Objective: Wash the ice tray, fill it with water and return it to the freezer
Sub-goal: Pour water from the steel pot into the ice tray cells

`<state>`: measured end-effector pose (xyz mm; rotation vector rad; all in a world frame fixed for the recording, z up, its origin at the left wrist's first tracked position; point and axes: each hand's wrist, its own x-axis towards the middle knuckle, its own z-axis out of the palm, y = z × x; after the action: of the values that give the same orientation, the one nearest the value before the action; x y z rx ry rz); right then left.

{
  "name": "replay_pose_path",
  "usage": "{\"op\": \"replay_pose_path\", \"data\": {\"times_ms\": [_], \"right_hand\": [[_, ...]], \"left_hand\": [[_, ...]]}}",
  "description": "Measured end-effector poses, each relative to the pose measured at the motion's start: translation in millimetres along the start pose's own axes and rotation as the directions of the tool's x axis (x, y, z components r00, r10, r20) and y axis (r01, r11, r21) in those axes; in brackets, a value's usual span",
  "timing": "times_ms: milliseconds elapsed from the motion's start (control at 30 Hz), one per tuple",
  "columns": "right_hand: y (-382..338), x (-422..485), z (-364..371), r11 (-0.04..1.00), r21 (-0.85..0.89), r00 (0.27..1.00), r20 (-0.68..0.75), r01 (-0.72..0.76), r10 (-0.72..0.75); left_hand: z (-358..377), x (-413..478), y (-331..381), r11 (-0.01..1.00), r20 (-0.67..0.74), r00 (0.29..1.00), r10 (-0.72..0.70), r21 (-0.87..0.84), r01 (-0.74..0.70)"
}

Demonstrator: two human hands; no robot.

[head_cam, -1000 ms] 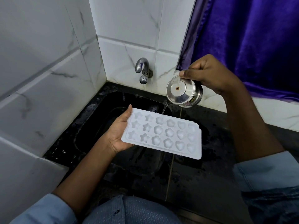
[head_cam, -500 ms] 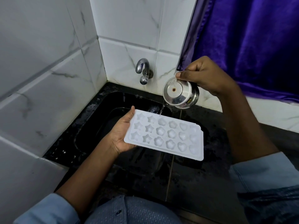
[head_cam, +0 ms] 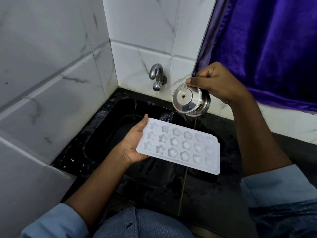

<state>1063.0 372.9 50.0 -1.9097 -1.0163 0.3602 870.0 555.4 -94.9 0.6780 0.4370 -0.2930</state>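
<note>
**Water running into the tray over the sink**

Nearest you, your pale blue sleeves (head_cam: 277, 184) frame the view and the black surface (head_cam: 214, 200) lies wet below.

Your left hand (head_cam: 135, 146) holds the white ice tray (head_cam: 216, 162) by its left short end. The thumb lies along the edge, and the fingers are tucked underneath, clamped on it. The tray sits roughly level in the air above the black sink (head_cam: 106, 134), and its star, flower and heart moulds face up.

Just beyond it, your right hand (head_cam: 216, 85) has its fingers curled round the rim of a small steel cup (head_cam: 190, 102). The cup is tipped so its base faces you. A thin stream of water (head_cam: 170, 115) drops from its lower lip onto the tray's far edge, near the star moulds.

Behind that, a chrome tap (head_cam: 157, 78) sticks out of the white marbled wall tiles (head_cam: 140, 28). A purple curtain (head_cam: 274, 48) hangs to the right.
</note>
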Motion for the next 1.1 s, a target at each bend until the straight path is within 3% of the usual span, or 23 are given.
{"op": "replay_pose_path", "data": {"times_ms": [1100], "right_hand": [[-26.2,16.8,29.5,1.0,0.012,1.0,-0.018,0.006,-0.006]], "left_hand": [[-12.7,8.3,-5.9,0.998,0.112,0.993,-0.028,-0.046,0.033]]}}
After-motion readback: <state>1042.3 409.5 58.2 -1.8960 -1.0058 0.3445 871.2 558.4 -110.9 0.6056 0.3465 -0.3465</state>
